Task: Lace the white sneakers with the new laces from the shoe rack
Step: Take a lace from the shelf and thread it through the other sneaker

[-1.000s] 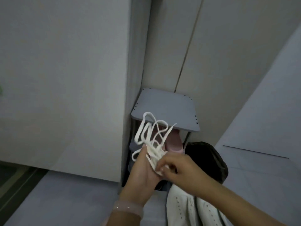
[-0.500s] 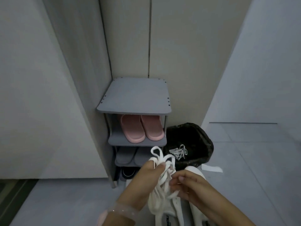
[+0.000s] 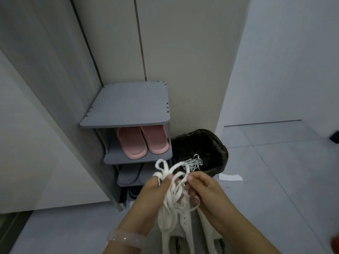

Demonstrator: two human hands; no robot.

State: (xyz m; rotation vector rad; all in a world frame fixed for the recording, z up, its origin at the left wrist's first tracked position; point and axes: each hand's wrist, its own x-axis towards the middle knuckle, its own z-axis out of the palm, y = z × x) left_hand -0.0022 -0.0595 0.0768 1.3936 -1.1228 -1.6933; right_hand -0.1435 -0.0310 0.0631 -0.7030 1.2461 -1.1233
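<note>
A tangled bundle of white laces (image 3: 174, 189) is held between both hands above the floor (image 3: 275, 180), in front of the lower shelves of the shoe rack (image 3: 128, 105). The left hand (image 3: 152, 195) grips the bundle with thumb and curled fingers, several loops rising above its thumb, while the right hand (image 3: 205, 193) pinches strands at the bundle's right side between thumb and fingertips; more strands hang below both hands. Two white sneakers (image 3: 183, 233) lie side by side on the floor directly beneath the hands, their eyelets unlaced as far as can be seen. The rack stands in the corner where the wall (image 3: 183, 52) meets a cabinet panel (image 3: 45, 107); its top shelf is a flat grey board, the second shelf carries one pair of pink slippers (image 3: 143, 142), the third a pair of grey slippers (image 3: 128, 174), and dark shoes (image 3: 132, 192) show at the bottom. Just beside the rack's right edge sits one black-lined bin (image 3: 201, 147) with a second clump of white laces (image 3: 194, 163) inside. One white paper strip (image 3: 230, 177) lies on the floor near the bin. Open floor stretches to the right of the sneakers. A pale bracelet (image 3: 124, 239) circles the left wrist.
</note>
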